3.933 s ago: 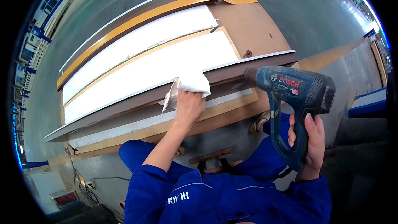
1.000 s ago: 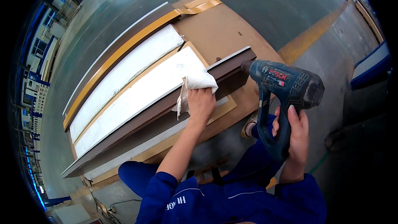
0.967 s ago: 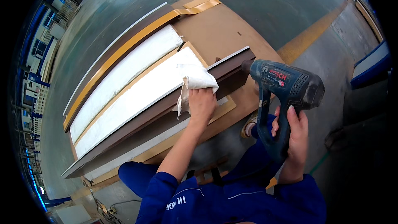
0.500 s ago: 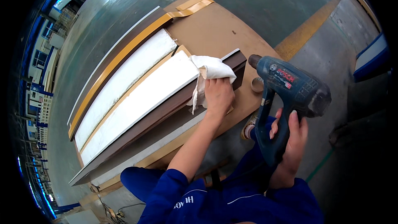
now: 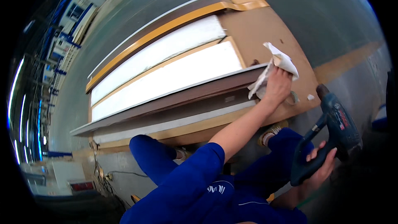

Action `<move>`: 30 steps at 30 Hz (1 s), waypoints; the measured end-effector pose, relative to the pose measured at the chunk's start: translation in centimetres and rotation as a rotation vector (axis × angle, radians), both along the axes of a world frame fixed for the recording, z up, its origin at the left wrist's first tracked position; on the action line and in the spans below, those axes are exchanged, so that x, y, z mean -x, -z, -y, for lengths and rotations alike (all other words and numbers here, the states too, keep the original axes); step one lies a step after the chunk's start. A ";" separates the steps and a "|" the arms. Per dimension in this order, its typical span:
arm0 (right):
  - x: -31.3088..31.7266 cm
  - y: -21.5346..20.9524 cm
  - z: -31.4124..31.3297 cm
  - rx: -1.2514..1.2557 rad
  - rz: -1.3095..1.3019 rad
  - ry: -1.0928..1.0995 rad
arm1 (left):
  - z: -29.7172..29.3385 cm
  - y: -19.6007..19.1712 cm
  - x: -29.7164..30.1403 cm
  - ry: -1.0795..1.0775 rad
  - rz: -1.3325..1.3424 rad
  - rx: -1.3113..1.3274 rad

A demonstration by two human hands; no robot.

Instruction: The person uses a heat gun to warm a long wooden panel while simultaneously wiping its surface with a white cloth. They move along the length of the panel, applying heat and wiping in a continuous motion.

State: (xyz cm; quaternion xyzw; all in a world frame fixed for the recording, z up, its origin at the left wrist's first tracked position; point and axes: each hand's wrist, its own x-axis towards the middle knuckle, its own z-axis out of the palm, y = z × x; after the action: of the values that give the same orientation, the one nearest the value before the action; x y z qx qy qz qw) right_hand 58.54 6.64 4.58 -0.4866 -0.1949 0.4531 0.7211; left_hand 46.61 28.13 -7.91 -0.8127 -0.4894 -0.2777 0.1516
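Left hand [image 5: 277, 86] gripping a crumpled white cloth [image 5: 278, 60], fingers closed on it, pressing at the right end of the long brown panel [image 5: 174, 99] right of frame centre. Right hand [image 5: 319, 170] wrapping tight round the handle of a blue heat gun [image 5: 331, 130] at lower right, nozzle pointing up toward the brown board [image 5: 265, 29].

The left hand [image 5: 277, 86] presses a white cloth [image 5: 278, 60] against the brown panel's [image 5: 195, 95] end; the right hand [image 5: 319, 170] holds a blue heat gun [image 5: 331, 132].

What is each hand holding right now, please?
Left hand: closed on a white cloth.
Right hand: closed on the blue power tool.
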 end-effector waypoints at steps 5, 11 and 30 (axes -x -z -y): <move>1.4 -1.1 0.8 -0.027 0.056 -0.093 | 4.4 -0.3 7.5 -0.026 0.039 0.021; 3.8 -4.5 1.6 -0.064 0.146 -0.232 | 12.7 -2.0 18.8 -0.206 0.061 0.104; 26.1 -14.6 3.7 0.104 0.380 -1.260 | 37.8 -3.8 59.0 -0.927 0.256 0.101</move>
State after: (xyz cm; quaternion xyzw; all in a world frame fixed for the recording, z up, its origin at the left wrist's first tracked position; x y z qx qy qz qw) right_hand 32.48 2.97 19.15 -0.3853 -0.5442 0.7034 0.2463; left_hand -12.34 -9.64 -4.13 -0.4748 -0.8275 -0.2545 0.1585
